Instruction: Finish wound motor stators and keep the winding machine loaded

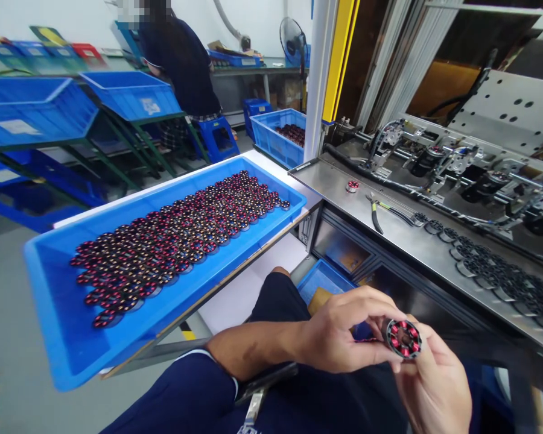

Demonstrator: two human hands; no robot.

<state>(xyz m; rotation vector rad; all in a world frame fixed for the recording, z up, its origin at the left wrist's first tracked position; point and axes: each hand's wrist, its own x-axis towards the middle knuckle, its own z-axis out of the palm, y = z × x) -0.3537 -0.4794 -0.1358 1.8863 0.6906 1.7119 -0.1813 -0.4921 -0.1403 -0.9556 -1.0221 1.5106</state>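
Over my lap, a wound motor stator point(403, 339), a dark ring with red coils around an open centre, is held between both hands. My left hand point(344, 328) pinches its left side with thumb and fingers. From below and the right, my right hand point(438, 380) grips the same stator, its fingers closed round the edge. Many similar stators point(176, 241) lie in rows in a long blue tray point(54, 337) to my left. On the metal bench point(344, 208) sit a single reddish stator point(352, 186) and pliers with green-and-black handles point(384, 211).
Black ring-shaped parts point(493, 265) line the bench on the right, below a machine with metal fixtures point(434, 157). A yellow-edged post point(339, 60) stands at the bench corner. Behind are blue bins point(131, 96), a crate of parts point(276, 138) and a person point(181, 66) on a stool.
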